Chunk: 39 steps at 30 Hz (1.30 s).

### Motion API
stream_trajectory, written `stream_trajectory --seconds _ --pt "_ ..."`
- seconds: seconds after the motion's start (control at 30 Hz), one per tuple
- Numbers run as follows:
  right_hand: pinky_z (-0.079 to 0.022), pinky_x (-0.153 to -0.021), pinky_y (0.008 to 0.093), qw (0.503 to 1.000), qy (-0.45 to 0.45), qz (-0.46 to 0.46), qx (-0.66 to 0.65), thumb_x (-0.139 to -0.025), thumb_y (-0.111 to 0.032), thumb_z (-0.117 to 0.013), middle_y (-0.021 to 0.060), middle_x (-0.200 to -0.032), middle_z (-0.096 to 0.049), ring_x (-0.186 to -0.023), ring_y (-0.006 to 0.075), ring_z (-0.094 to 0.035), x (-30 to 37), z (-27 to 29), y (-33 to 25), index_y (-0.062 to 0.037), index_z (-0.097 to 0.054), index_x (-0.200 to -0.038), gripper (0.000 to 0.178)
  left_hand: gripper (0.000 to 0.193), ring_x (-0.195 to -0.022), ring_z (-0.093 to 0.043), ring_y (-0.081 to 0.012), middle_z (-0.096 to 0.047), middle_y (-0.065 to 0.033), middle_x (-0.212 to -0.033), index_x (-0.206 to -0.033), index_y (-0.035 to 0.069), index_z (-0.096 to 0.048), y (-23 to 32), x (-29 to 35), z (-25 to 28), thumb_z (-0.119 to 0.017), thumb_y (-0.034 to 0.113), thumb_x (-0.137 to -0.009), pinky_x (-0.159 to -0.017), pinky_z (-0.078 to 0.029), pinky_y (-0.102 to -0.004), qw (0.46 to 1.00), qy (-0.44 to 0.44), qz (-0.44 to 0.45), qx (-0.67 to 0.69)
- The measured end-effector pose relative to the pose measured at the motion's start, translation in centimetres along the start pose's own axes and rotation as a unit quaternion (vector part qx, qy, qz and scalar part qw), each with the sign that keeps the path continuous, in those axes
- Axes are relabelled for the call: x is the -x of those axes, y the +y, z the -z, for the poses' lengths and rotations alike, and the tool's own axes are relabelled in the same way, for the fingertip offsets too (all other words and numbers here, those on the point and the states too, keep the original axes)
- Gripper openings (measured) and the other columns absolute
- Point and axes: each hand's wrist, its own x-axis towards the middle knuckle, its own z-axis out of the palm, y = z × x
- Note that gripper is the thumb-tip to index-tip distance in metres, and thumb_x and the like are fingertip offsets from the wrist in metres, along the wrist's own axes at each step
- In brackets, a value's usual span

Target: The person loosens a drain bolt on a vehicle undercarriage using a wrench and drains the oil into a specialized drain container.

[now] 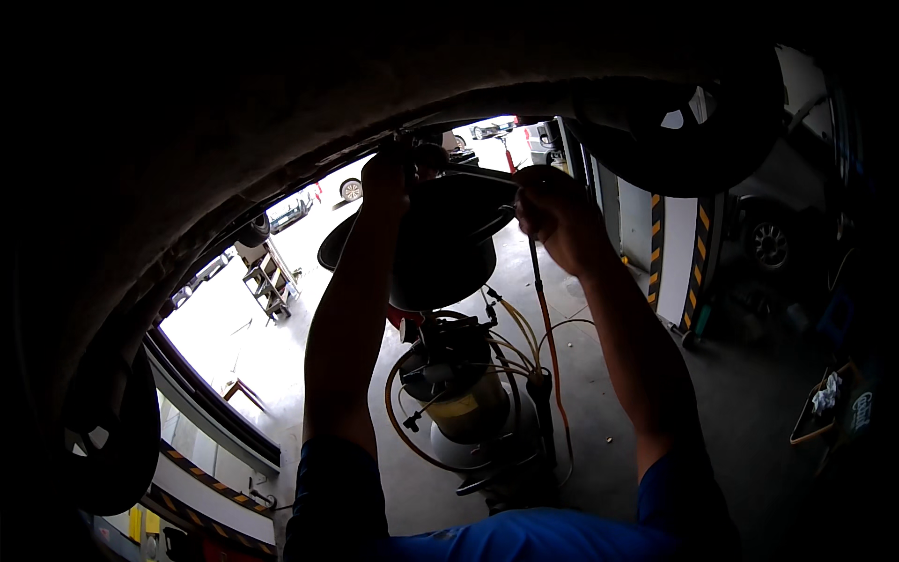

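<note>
Both my arms reach up beneath the dark underside of a raised car (309,122). My right hand (559,217) is closed around the end of a straight metal bar (482,172), which looks like a wrench handle. The bar runs left toward my left hand (386,180), raised against the car's underside by the bar's far end. The left fingers look curled, but deep shadow hides what they hold. Below the hands stands a wide black drain pan (445,267) on an oil drainer (459,403) with a yellowish tank.
Thin yellow hoses (518,323) and an orange hose (552,361) hang by the drainer. Striped lift posts (676,253) stand at the right, and a wheel (740,122) hangs at upper right. A tool cart (270,286) stands left, with parked cars beyond.
</note>
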Motion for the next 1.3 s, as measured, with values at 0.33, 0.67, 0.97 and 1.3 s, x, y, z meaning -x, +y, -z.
stream_trajectory --seconds 0.33,0.67,0.97,1.3 --pt "-0.037 -0.05 0.0249 0.984 0.072 -0.063 -0.15 -0.089 -0.014 -0.05 0.0046 -0.065 -0.053 -0.055 0.0125 -0.049 -5.0 8.1 2.7 -0.0029 -0.055 -0.101 0.018 0.019 -0.039 -0.03 -0.004 -0.04 0.0057 -0.051 -0.07 0.013 -0.053 -0.5 -0.6 -0.3 -0.064 0.022 -0.083 -0.038 -0.022 -0.0199 0.99 0.097 -0.05 -0.092" --pt "-0.036 -0.048 0.0223 0.998 0.003 -0.055 0.008 -0.089 -0.02 -0.053 0.0 -0.063 -0.05 -0.052 0.0086 -0.045 -5.5 7.5 0.7 -0.003 -0.057 -0.1 0.021 0.021 -0.039 -0.032 -0.0051 -0.039 0.0053 -0.05 -0.067 0.015 -0.053 0.1 -0.7 -0.8 -0.065 0.022 -0.083 -0.037 -0.022 -0.0214 0.983 0.179 -0.012 -0.027" --pt "-0.031 -0.047 0.0206 0.987 -0.008 -0.056 0.151 -0.089 -0.029 -0.055 -0.0028 -0.059 -0.042 -0.05 0.0059 -0.038 -4.5 6.7 -1.6 -0.0017 -0.054 -0.115 0.038 0.02 -0.039 -0.03 -0.0044 -0.037 0.0068 -0.05 -0.067 0.017 -0.051 0.2 -0.8 -1.1 -0.065 0.018 -0.081 -0.036 -0.019 -0.022 0.985 0.169 -0.009 -0.038" --pt "-0.03 -0.045 0.0202 0.977 0.006 -0.056 0.203 -0.091 -0.014 -0.05 -0.0032 -0.059 -0.043 -0.048 0.0052 -0.035 -4.3 5.9 -3.2 -0.0014 -0.052 -0.121 0.033 0.029 -0.056 -0.05 -0.0101 -0.055 -0.0024 -0.069 -0.083 0.008 -0.056 -1.0 1.2 -1.3 -0.054 0.036 -0.09 -0.048 -0.036 -0.0212 0.989 0.147 -0.017 0.028"
